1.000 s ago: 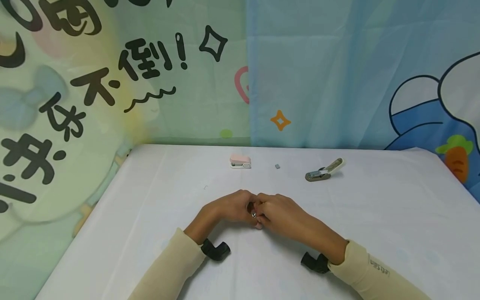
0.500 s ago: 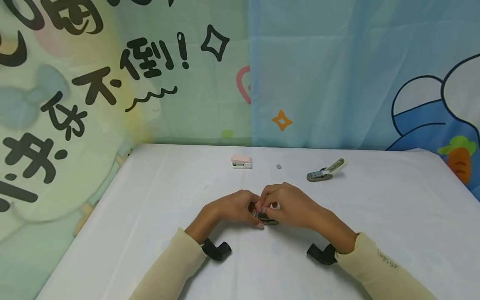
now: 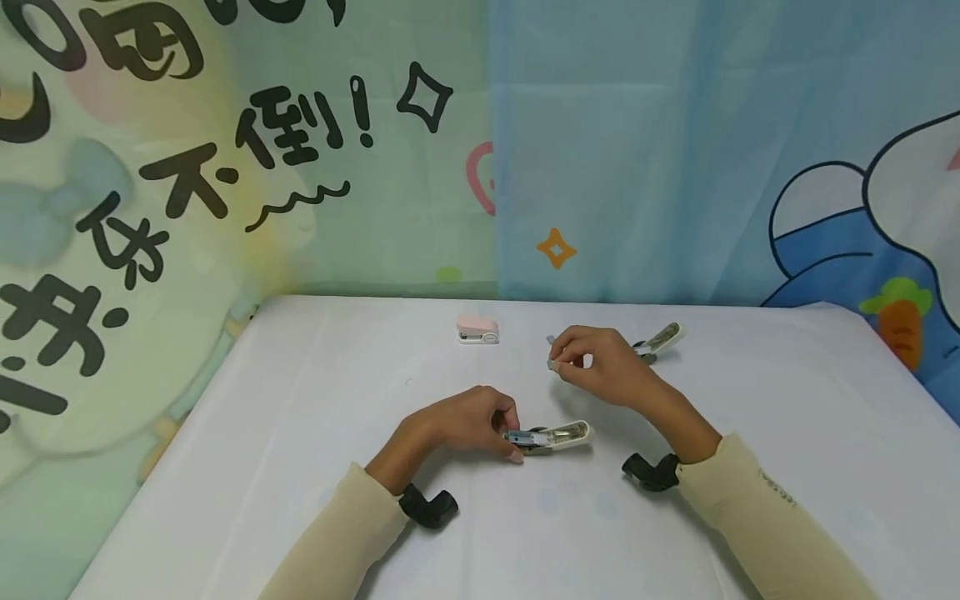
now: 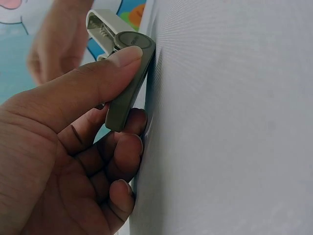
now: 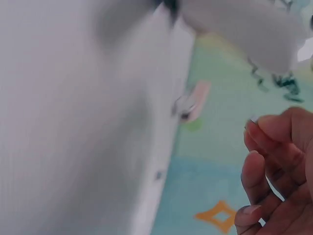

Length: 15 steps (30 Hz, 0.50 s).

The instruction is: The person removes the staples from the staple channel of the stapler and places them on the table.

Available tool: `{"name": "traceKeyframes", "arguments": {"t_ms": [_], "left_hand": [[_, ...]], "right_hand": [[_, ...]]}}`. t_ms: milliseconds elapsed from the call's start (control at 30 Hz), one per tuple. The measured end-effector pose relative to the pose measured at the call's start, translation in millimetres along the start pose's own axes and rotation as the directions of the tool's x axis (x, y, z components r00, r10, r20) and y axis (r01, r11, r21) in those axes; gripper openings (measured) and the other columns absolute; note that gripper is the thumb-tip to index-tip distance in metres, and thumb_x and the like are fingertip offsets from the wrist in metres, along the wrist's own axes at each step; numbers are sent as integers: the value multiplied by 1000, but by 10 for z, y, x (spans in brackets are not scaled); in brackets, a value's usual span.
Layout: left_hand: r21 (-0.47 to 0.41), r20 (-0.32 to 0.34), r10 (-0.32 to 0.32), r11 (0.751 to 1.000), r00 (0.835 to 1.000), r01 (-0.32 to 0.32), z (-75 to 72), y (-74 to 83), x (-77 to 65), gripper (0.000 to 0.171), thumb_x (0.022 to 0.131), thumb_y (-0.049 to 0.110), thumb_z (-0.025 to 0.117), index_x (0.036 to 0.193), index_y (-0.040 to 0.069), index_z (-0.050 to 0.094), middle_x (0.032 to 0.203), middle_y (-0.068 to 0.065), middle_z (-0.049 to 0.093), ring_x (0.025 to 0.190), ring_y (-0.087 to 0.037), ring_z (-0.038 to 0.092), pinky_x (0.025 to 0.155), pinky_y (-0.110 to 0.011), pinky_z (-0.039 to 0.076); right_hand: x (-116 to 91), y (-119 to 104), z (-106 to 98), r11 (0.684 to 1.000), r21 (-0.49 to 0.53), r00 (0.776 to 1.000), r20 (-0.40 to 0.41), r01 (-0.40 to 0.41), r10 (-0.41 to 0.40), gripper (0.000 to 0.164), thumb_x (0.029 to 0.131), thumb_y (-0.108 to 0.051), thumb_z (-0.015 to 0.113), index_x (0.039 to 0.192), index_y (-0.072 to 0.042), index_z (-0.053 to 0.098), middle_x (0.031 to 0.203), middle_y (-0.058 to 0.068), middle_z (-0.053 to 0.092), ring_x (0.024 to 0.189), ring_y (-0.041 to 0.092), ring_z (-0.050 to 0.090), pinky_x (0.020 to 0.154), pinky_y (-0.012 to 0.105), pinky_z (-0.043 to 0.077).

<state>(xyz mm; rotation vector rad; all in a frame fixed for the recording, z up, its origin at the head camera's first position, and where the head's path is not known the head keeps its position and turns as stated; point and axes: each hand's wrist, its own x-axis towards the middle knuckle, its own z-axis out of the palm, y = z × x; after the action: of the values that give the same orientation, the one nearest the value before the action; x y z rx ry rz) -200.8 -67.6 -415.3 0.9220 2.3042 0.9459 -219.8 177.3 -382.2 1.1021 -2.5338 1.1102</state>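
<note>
My left hand grips an opened stapler low over the white table, its pale top arm swung back to the right. In the left wrist view the thumb presses on the stapler's dark green base, with curled fingers behind it. Above and to the right, my right hand pinches a small grey piece between thumb and fingertip; it looks like a short strip of staples. Only a sliver of that piece shows in the right wrist view. Another small grey piece lies on the table just beyond the fingers.
A second opened stapler lies behind the right hand, partly hidden by it. Near the back edge stands a small pink and white stapler. A thin loose staple lies left of centre. Printed curtains hang behind the white tabletop.
My right hand has left the stapler and moved up and right, pinching the small grey piece. My left hand keeps its hold; the opened stapler is now largely uncovered.
</note>
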Motion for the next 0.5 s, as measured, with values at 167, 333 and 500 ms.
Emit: {"name": "traceKeyframes", "arguments": {"t_ms": [167,333,500], "left_hand": [[5,-1,8,1000,1000,-8,-3,3,-7,20,77,23,84,82,18,66,73,5,59,67,-7,51,61,-23,42],[-13,3,10,1000,1000,-10,-6,-6,-21,19,77,22,84,81,18,67,73,5,59,68,-7,51,62,-22,42],[-16,-2,28,999,1000,-28,7,-23,-6,19,77,23,84,81,18,67,73,5,60,67,-7,51,61,-22,42]], "right_hand": [[103,219,3,994,-85,993,98,-64,72,14,82,5,68,73,-4,74,89,1,66,76,16,58,64,31,45],[303,323,62,980,-171,974,183,-101,132,14,82,0,67,72,-6,75,87,1,67,85,22,62,72,38,46],[441,413,118,975,-190,962,222,-118,159,12,86,-1,68,78,-3,76,89,4,69,88,27,63,78,43,47]]}}
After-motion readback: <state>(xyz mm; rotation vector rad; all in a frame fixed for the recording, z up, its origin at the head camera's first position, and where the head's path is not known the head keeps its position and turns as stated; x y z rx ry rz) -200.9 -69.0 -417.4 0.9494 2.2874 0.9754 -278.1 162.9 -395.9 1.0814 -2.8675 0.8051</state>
